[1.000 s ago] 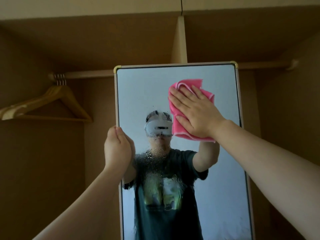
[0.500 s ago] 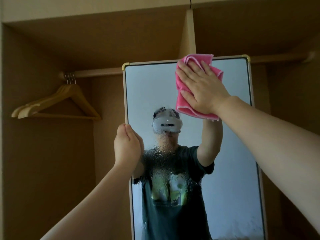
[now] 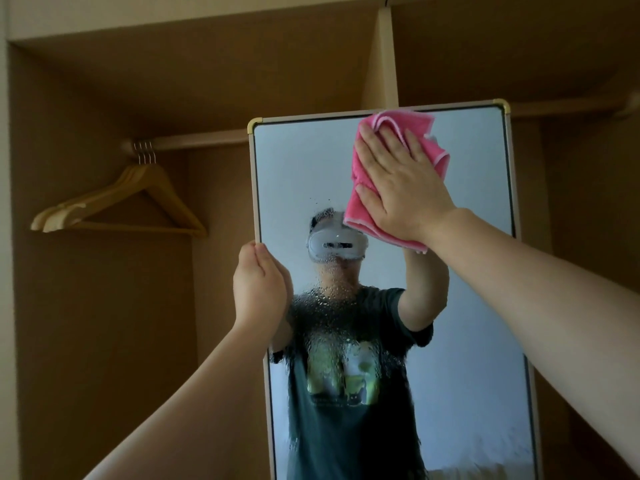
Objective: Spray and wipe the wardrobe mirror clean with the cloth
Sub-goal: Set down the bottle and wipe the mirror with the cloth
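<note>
High on mirror [image 3: 311, 174] — right hand [image 3: 405, 188] flat on cloth [image 3: 356, 209] | left hand [image 3: 259, 285] grips frame [image 3: 257, 188]

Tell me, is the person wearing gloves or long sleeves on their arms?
No gloves and no long sleeves. The left hand and right hand are bare, with no rings or watch showing. The mirror shows a dark short-sleeved T-shirt.

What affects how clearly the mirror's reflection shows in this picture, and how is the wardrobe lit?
Head view: spray droplets blur the reflection across the middle of the mirror; the glass beside the pink cloth reads pale and clear. Head view: the wardrobe interior is dim and brown, without glare.
</note>
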The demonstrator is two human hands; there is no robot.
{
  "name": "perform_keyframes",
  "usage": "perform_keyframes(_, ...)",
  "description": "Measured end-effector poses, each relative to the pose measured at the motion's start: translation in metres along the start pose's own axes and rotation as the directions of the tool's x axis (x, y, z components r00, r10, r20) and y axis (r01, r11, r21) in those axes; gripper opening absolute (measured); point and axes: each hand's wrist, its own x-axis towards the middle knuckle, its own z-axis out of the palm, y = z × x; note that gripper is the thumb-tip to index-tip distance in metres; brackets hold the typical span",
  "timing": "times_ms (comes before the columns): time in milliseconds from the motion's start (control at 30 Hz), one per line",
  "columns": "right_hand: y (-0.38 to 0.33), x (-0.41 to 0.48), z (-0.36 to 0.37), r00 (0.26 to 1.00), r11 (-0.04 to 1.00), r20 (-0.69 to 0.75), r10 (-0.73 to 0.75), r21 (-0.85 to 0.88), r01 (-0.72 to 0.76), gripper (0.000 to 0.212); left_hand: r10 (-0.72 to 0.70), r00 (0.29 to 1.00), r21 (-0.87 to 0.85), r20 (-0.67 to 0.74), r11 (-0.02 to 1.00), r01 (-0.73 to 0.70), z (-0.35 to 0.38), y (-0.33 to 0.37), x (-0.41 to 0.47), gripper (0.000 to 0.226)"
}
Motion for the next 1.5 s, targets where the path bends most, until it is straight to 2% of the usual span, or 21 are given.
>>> perform_keyframes(500,-0.050,-0.063,0.018,0.995,0.995,0.003,-0.100,0.021,0.100,0.067,0.006,1.000,-0.019,-0.003,1.000,-0.006,0.000,-0.002,0.001,0.029)
perform_keyframes(767,-0.070,-0.101,0.031,0.973,0.972,0.019,-0.230,0.055,0.229,0.069,-0.010,1.000,-0.035,-0.007,0.999,0.010,-0.001,0.001,0.000,0.029)
perform_keyframes(900,-0.067,-0.104,0.030,0.962,0.959,-0.057,-0.269,0.076,0.272,0.070,-0.055,0.997,-0.154,0.053,0.986,0.063,-0.009,0.006,-0.007,0.033)
perform_keyframes(1000,-0.069,-0.112,0.032,0.966,0.966,-0.099,-0.239,0.076,0.246,0.070,-0.099,0.980,-0.160,0.173,0.979,0.127,-0.017,-0.009,-0.014,0.038)
perform_keyframes(1133,-0.074,-0.118,0.034,0.985,0.985,-0.037,-0.167,0.040,0.169,0.072,-0.163,0.944,-0.132,0.285,0.969,0.207,-0.026,-0.030,-0.026,0.047)
perform_keyframes(1233,-0.073,-0.115,0.034,0.983,0.982,0.003,-0.182,0.043,0.181,0.072,-0.201,0.919,-0.124,0.338,0.959,0.255,-0.031,-0.031,-0.031,0.048)
perform_keyframes(1367,-0.068,-0.105,0.031,0.974,0.973,0.012,-0.227,0.046,0.227,0.068,-0.220,0.919,-0.132,0.326,0.952,0.275,-0.026,-0.033,-0.035,0.049)
perform_keyframes(1500,-0.063,-0.079,0.026,0.960,0.960,-0.001,-0.279,0.035,0.279,0.065,-0.183,0.943,-0.102,0.279,0.971,0.218,-0.024,-0.036,-0.036,0.047)
